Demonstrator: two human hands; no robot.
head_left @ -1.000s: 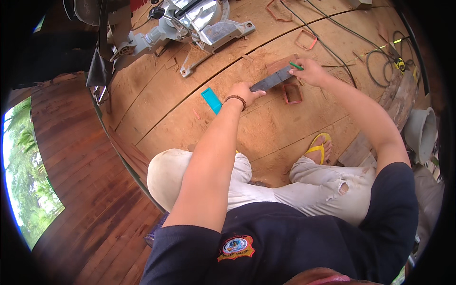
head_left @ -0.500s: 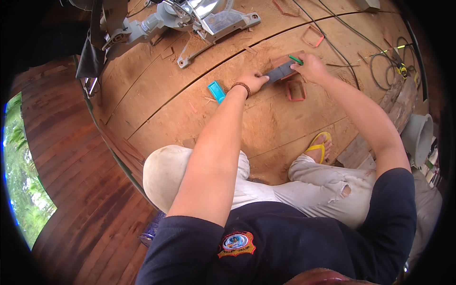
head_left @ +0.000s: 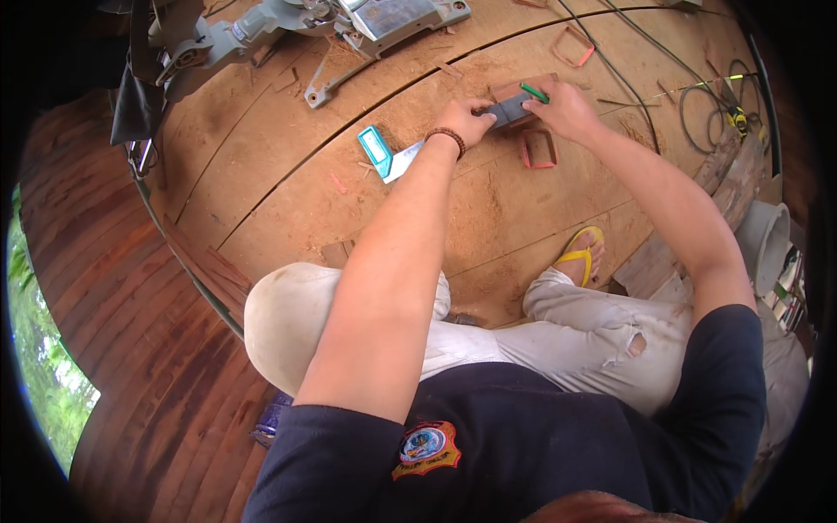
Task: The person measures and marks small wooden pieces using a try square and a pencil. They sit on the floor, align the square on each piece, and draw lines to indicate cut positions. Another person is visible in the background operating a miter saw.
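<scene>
A try square with a turquoise handle lies slantwise ahead of me. Its metal blade shines white near the handle and looks dark grey farther right. My left hand, with a beaded bracelet at the wrist, grips the blade near its middle, fingers closed on it. A flat reddish board shows along the blade's far side. In my right hand is a green pencil or pen, pinched at the blade's far end; its tip is too small to make out.
Small red-edged wooden frames lie near the board. A grey power saw stands at the far left. Cables and a yellow-and-black tape measure are on the right. Sawdust and offcuts litter the plywood floor.
The try square has shifted left and slightly farther away, its blade near the handle now bright. Both hands moved a little the same way, and the whole view shifted slightly.
</scene>
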